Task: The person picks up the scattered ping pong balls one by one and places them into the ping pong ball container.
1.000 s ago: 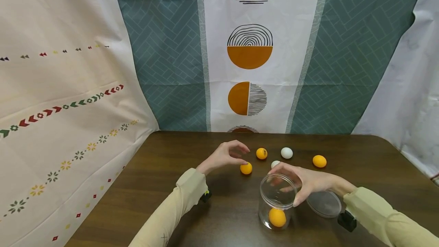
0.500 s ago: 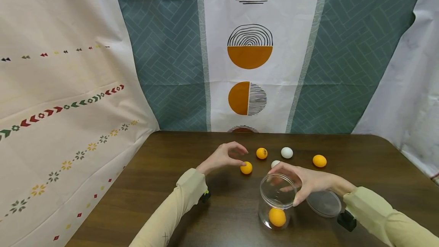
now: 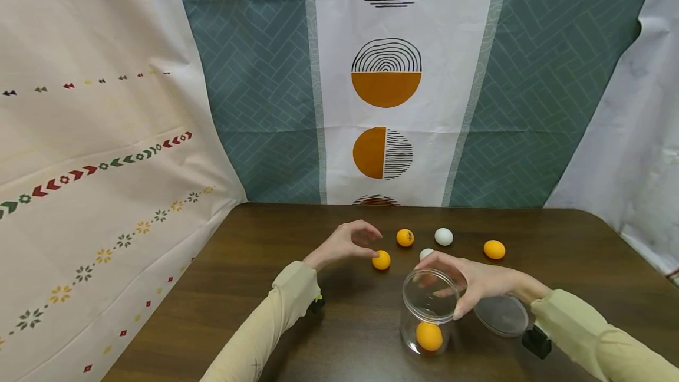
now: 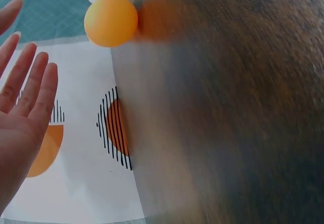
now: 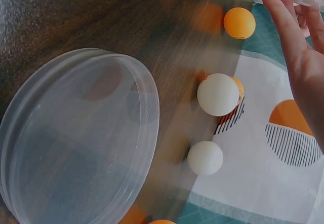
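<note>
My left hand (image 3: 345, 244) hovers with thumb and fingers spread beside an orange table tennis ball (image 3: 381, 260), the thumb tip overlapping its edge in the head view. From the left wrist, the fingers (image 4: 38, 84) look nearly straight, with a gap to the orange ball (image 4: 111, 21). My right hand (image 3: 480, 279) grips a clear plastic jar (image 3: 407, 330) around its uncovered rim, thumb at the near side and fingers at the far side. Inside the jar, at the bottom, lies one orange ball (image 3: 428, 336). The jar stands upright on the table.
A clear round lid (image 3: 504, 316) lies flat under my right wrist. Behind the hands sit a second orange ball (image 3: 405, 237), a white ball (image 3: 443, 236), another white ball (image 3: 426, 254) partly behind the right hand, and an orange ball (image 3: 494, 249) farther right. Patterned cloths hang beyond the brown table (image 3: 223, 287).
My left hand has drawn back slightly to the left, its fingertips dipping a little. The right hand, jar and balls stay in place.
</note>
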`<control>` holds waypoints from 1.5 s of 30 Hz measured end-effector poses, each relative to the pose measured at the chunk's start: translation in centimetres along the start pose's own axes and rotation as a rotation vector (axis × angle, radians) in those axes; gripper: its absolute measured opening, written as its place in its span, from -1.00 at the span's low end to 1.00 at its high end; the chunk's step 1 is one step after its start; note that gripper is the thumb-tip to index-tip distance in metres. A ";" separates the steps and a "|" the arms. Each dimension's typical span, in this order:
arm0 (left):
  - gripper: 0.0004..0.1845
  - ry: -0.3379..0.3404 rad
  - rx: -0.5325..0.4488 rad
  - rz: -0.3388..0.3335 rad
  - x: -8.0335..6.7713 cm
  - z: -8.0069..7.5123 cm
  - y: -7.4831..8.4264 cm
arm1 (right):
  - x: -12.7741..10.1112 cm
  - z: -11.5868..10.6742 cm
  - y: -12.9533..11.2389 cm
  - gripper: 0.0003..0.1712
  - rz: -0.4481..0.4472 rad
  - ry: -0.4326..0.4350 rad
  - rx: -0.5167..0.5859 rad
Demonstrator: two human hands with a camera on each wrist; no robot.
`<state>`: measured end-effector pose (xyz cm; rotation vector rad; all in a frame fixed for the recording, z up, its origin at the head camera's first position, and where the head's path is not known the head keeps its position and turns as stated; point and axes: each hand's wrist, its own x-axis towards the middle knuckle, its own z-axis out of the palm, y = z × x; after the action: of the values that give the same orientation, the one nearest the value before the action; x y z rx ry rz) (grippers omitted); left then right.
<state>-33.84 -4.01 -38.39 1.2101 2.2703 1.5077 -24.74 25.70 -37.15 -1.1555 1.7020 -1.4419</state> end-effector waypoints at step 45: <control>-0.59 -0.066 -0.045 -0.051 -0.2 0.4 1.3 | 0.0 0.0 0.3 -0.15 -0.013 -0.008 0.002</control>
<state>-32.79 -3.69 -37.55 1.1630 2.1958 1.4706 -24.80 25.74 -37.42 -1.1711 1.6900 -1.4450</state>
